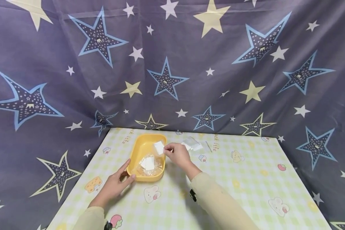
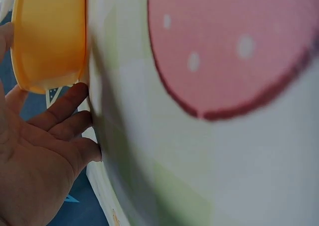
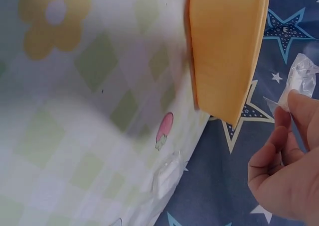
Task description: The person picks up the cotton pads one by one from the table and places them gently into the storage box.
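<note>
A yellow plastic tray (image 1: 146,179) sits on the table's far left part. My left hand (image 1: 115,185) holds its near left corner, thumb at the near rim and fingers along the left side; in the left wrist view, several fingertips (image 2: 92,149) rest on the tablecloth. Over the tray's right rim, my right hand (image 1: 179,155) pinches a small clear plastic bag (image 3: 300,79) with something white inside, between thumb and index finger. Several similar clear bags with white contents (image 1: 148,163) lie piled in the tray's near half.
To the right of the tray lie more clear bags (image 1: 193,143) with white contents. A thin greyish strip (image 1: 208,146) is beside them. The checked tablecloth (image 1: 235,179) carries printed cartoons, and a star-patterned curtain (image 1: 172,105) hangs behind the table.
</note>
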The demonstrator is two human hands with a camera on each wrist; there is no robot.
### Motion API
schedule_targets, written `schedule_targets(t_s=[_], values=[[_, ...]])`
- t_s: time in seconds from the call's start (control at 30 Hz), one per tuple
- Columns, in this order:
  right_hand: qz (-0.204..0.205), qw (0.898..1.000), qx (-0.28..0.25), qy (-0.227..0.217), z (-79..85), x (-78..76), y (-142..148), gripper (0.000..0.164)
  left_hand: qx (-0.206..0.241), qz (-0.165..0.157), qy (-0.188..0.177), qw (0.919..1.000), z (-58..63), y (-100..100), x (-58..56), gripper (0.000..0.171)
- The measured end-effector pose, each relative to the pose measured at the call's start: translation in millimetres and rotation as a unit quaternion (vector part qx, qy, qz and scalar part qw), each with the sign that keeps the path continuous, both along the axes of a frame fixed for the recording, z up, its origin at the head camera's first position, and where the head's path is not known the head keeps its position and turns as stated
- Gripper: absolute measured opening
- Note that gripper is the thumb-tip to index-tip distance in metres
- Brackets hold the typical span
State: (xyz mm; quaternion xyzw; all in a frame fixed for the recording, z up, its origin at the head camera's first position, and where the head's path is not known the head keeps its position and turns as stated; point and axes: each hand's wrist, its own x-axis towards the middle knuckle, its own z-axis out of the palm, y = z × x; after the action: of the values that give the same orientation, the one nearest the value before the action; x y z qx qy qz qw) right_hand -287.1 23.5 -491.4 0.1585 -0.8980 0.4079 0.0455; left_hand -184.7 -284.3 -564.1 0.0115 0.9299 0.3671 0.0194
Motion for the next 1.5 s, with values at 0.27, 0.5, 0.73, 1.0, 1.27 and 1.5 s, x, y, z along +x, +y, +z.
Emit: schedule_targets(t_s=[0.27,0.5,0.73,1.0,1.27,1.5], values=[[-0.006,1.0,0.011,-0.013,0.3,-0.5,-13,0.008,-0.007,0.003,-0.012,0.9999,5.4,1,2.4,0.086],[-0.021,0.999,-0.001,-0.035,1.3,1.2,-22,0.005,-0.005,0.002,-0.007,1.0,4.4,2,0.5,0.086],[0.002,0.999,-0.007,-0.039,2.1,6.5,-25,0.018,-0.002,0.001,-0.003,1.0,4.2,3,1.7,0.086],[0.013,0.999,-0.008,-0.034,-7.1,8.1,6,0.038,0.003,0.005,-0.003,1.0,6.0,3,3.8,0.087],[-0.062,0.997,0.034,-0.033,-24.7,-8.4,82,0.041,0.005,0.004,-0.006,1.0,4.7,3,3.2,0.087],[-0.121,0.981,0.137,-0.065,-35.2,-24.2,145,0.048,0.005,0.003,-0.004,1.0,5.1,3,3.0,0.087]])
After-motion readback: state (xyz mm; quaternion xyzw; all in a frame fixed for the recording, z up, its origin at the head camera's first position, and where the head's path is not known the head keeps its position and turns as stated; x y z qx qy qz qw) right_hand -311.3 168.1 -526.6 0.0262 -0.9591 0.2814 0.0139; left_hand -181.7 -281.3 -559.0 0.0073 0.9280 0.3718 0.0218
